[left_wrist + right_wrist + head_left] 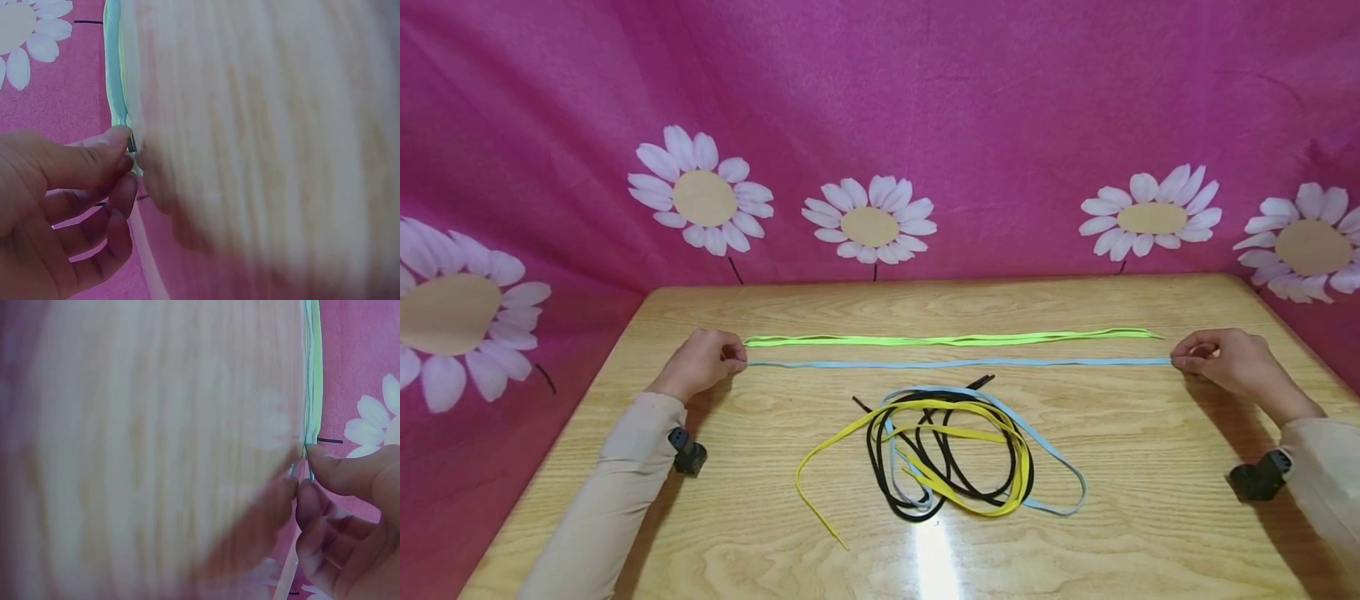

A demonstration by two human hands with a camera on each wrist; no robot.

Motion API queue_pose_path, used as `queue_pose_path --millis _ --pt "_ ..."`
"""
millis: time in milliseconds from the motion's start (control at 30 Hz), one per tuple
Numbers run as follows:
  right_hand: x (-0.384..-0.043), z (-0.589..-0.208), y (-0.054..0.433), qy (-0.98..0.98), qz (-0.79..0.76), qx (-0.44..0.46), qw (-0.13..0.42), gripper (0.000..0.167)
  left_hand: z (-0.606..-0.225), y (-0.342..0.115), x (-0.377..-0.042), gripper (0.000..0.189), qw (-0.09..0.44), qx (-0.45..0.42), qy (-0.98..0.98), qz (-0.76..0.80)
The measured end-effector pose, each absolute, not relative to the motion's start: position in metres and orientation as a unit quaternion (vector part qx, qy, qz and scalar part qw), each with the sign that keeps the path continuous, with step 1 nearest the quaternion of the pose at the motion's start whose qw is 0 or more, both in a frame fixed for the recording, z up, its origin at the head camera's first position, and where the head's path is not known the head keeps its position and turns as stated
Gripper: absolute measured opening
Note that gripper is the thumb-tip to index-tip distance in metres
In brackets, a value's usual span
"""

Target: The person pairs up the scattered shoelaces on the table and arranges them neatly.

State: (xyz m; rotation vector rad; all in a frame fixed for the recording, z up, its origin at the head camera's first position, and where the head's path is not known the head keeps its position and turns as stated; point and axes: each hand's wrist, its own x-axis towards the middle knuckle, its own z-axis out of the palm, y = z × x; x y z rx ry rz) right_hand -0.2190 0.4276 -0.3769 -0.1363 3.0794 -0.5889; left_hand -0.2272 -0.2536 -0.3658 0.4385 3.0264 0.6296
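A light blue shoelace [958, 363] stretches nearly straight across the table from hand to hand. My left hand [702, 364] pinches its left end between thumb and fingertips. At the opposite end, my right hand [1243, 371] pinches the lace the same way. Just behind it, running almost parallel, lies a folded neon green shoelace [951, 340], its left end close to the left fingertips. In the left wrist view, the thumb [94, 153] presses on the blue lace [114, 69]. The right wrist view shows the right thumb [350, 472] at the lace.
Nearer the front, a loose heap holds a black lace [872, 454], a yellow lace [811, 467] and another light blue lace [1063, 458]. They lie looped over each other on the wooden table [737, 533]. A pink flowered cloth [1000, 108] hangs behind the table's far edge.
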Motion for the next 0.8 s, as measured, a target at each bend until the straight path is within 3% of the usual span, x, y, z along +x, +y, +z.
queue_pose_path --millis 267,500,700,800 --pt "-0.212 -0.371 0.422 0.981 -0.184 -0.052 -0.044 0.015 -0.351 -0.249 -0.221 0.004 -0.015 0.136 0.969 0.205" --pt "-0.193 -0.359 0.386 0.975 -0.189 -0.084 -0.083 0.007 -0.339 -0.208 -0.219 0.004 -0.044 0.192 0.957 0.215" --pt "-0.170 -0.348 0.340 0.963 -0.173 -0.171 -0.115 0.014 -0.339 -0.164 -0.218 0.005 -0.013 0.263 0.939 0.219" --pt "-0.154 -0.349 0.316 0.954 -0.178 -0.218 -0.102 0.017 -0.341 -0.144 -0.216 0.006 0.014 0.286 0.931 0.225"
